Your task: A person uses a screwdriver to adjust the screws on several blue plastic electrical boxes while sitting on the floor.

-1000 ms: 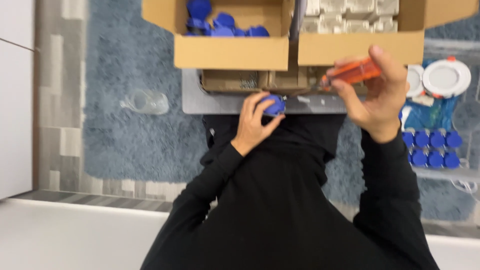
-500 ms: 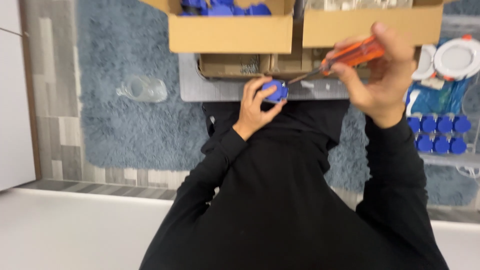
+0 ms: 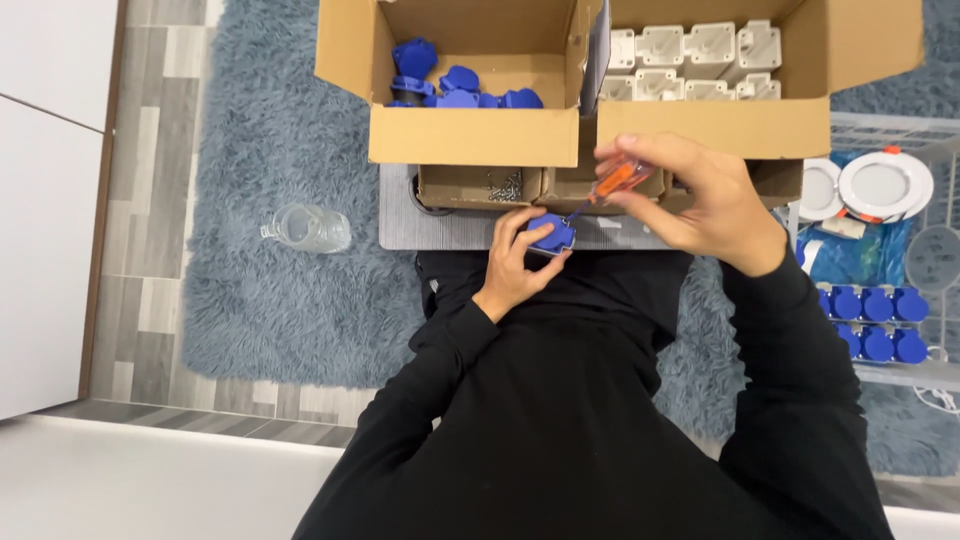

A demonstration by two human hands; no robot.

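The person sits on a grey-blue rug (image 3: pixel 270 300), with 2 open cardboard boxes at 12 o'clock from the hands. The left box (image 3: pixel 470 135) holds a loose heap of blue socket parts (image 3: pixel 455 85), and the right box (image 3: pixel 700 130) holds white housings (image 3: pixel 690 55) in rows. At 3 o'clock a wire basket (image 3: pixel 935 365) carries 2 rows of blue pieces (image 3: pixel 875 320) that look finished. I judge the work to be somewhere in the middle: some pieces are done, many parts wait in the boxes, and 1 is now under the tool.

A small tray (image 3: pixel 480 185) with screws lies at 12 o'clock from the left hand, and a clear jar (image 3: pixel 305 228) lies on the rug at 9 o'clock.

The left hand (image 3: pixel 512 265) is closed around the blue socket (image 3: pixel 550 232), thumb and fingers at its edges, on the grey board (image 3: pixel 440 225). The right hand (image 3: pixel 700 200), at 2 o'clock from the socket, grips the orange screwdriver (image 3: pixel 622 180); its tip comes down to the socket's top.
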